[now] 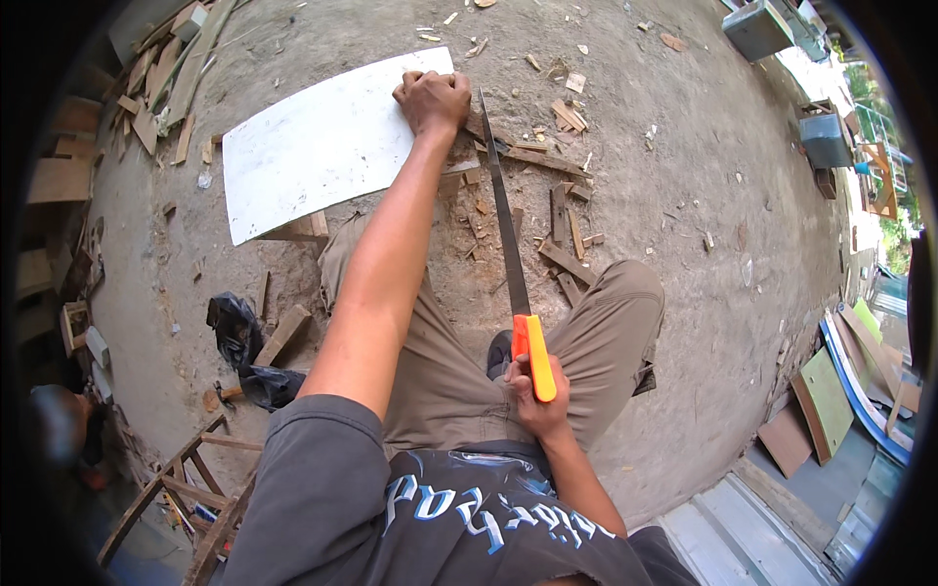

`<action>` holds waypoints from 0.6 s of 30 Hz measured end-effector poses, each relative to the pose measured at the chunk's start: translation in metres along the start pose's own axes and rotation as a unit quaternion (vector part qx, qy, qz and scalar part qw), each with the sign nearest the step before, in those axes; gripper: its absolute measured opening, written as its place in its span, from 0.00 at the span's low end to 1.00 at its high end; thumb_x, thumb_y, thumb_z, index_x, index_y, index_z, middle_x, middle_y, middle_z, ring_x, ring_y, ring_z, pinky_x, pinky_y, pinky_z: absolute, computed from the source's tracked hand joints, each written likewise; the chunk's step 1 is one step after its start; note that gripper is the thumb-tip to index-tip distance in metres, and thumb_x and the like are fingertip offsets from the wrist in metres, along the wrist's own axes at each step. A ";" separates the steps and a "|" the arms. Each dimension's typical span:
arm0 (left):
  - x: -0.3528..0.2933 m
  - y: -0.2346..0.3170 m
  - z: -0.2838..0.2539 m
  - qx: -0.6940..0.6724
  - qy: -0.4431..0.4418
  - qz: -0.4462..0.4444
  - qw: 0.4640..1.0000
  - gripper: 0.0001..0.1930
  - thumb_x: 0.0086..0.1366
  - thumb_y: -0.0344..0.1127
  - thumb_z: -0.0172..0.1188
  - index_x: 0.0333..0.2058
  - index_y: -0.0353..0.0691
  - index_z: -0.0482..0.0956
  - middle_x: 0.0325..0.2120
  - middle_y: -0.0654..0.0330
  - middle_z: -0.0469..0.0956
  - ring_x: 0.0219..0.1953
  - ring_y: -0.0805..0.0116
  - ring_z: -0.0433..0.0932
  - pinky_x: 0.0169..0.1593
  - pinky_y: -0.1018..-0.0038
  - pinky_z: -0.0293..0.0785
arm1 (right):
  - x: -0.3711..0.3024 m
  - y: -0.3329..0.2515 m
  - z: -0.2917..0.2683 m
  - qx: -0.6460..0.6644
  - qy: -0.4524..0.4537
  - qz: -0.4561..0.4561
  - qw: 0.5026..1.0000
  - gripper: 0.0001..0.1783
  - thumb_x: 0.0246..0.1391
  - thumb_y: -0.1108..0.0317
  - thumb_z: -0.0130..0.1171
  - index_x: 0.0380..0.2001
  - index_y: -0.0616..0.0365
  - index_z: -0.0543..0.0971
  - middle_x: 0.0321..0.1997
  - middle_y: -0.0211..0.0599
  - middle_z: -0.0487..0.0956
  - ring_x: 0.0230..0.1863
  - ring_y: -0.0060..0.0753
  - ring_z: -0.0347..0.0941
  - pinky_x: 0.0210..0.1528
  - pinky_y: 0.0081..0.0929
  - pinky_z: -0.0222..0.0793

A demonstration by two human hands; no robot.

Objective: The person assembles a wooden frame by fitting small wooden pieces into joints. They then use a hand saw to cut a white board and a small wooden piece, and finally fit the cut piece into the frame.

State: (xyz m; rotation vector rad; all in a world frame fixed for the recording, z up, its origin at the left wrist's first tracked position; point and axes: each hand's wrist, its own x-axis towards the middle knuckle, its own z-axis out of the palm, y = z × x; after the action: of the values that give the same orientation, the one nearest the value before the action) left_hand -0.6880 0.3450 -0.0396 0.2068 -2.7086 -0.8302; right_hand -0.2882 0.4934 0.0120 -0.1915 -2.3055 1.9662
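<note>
My right hand (539, 396) is wrapped round the orange and yellow handle of a handsaw (510, 242), close to my lap. The long dark blade points away from me, its tip just right of a white board (313, 142). That board is a flat, slightly speckled sheet lying raised above the ground, partly over wood pieces. At its far right corner my left hand (433, 101) is closed on the edge, knuckles up and fingertips hidden. The blade runs beside the board's right edge; I cannot tell whether they touch.
Wood offcuts (567, 256) litter the dirt ground between and beyond my knees. A black plastic bag (234, 332) and a hammer lie left of my leg. A wooden ladder-like frame (200, 488) stands lower left. Stacked planks (186, 83) fill the far left; leaning panels (826, 405) stand right.
</note>
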 end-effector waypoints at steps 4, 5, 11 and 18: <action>0.003 -0.005 0.005 0.011 0.023 -0.005 1.000 0.20 0.61 0.45 0.51 0.18 0.41 0.84 0.29 0.59 0.84 0.48 0.63 0.71 0.62 0.64 0.56 | -0.009 0.011 0.006 0.009 0.036 0.013 0.999 0.17 0.61 0.57 0.62 0.33 0.63 0.76 0.19 0.30 0.73 0.19 0.21 0.72 0.24 0.20 0.67; 0.004 -0.004 0.005 0.017 0.032 -0.003 0.999 0.20 0.61 0.44 0.51 0.18 0.41 0.83 0.29 0.59 0.84 0.48 0.63 0.71 0.62 0.64 0.56 | -0.010 0.009 0.009 0.013 0.037 0.018 0.999 0.17 0.61 0.58 0.62 0.31 0.63 0.76 0.18 0.30 0.73 0.19 0.22 0.72 0.23 0.20 0.66; -0.005 -0.004 0.002 -0.028 -0.014 0.003 1.000 0.22 0.61 0.47 0.50 0.19 0.39 0.85 0.31 0.61 0.84 0.51 0.59 0.71 0.63 0.60 0.55 | 0.049 -0.006 0.032 -0.085 0.072 -0.032 0.993 0.15 0.62 0.64 0.60 0.25 0.62 0.73 0.15 0.34 0.69 0.14 0.26 0.67 0.19 0.25 0.60; -0.009 -0.002 0.004 -0.006 0.021 0.000 1.000 0.16 0.57 0.42 0.52 0.20 0.43 0.85 0.30 0.57 0.84 0.48 0.61 0.72 0.60 0.62 0.57 | 0.019 -0.012 0.027 -0.126 0.084 -0.113 0.982 0.06 0.55 0.74 0.62 0.27 0.65 0.77 0.15 0.38 0.71 0.13 0.35 0.71 0.19 0.28 0.64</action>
State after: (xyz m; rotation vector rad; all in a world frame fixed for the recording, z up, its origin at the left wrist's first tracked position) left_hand -0.6803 0.3474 -0.0457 0.2178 -2.6650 -0.8318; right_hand -0.3115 0.4681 0.0192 -0.1062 -2.3406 1.4924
